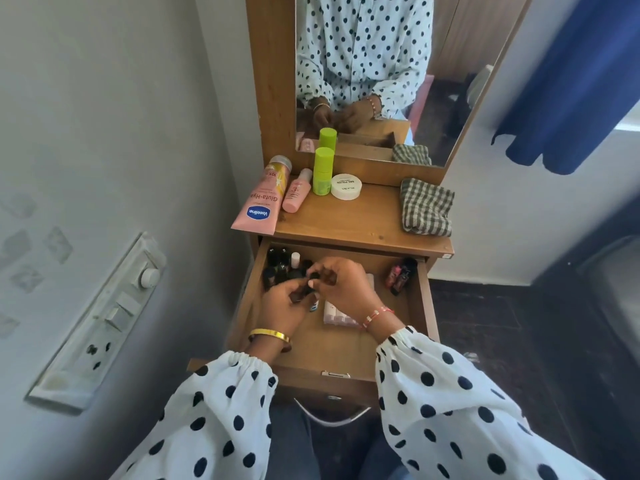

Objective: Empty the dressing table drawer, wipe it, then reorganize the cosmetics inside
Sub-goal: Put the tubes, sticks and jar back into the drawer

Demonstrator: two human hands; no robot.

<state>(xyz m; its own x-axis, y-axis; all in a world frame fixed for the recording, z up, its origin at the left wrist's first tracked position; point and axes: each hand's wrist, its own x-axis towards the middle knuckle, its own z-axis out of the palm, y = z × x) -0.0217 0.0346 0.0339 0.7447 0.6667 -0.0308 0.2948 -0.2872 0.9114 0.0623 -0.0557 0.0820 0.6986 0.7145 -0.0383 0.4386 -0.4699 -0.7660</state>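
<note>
Hands crowd the open wooden drawer [420, 299]: my left hand [285, 299] and right hand [346, 285] each pinch a small dark bottle [327, 277], risking toppling the upright cluster of dark bottles [282, 265] behind.

Beneath your fingers [313, 277], a smooth matt wooden drawer [346, 351]; between them, glossy dark bottles [277, 271]. Beyond them: woven checked cloth [426, 211], glossy plastic tube [261, 202]. Polished metal bangle [269, 335].

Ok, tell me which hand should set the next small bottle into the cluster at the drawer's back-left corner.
Left, probably. The left hand already grips a small dark bottle and sits nearest the bottle cluster; the right hand would have to reach across it.
</note>
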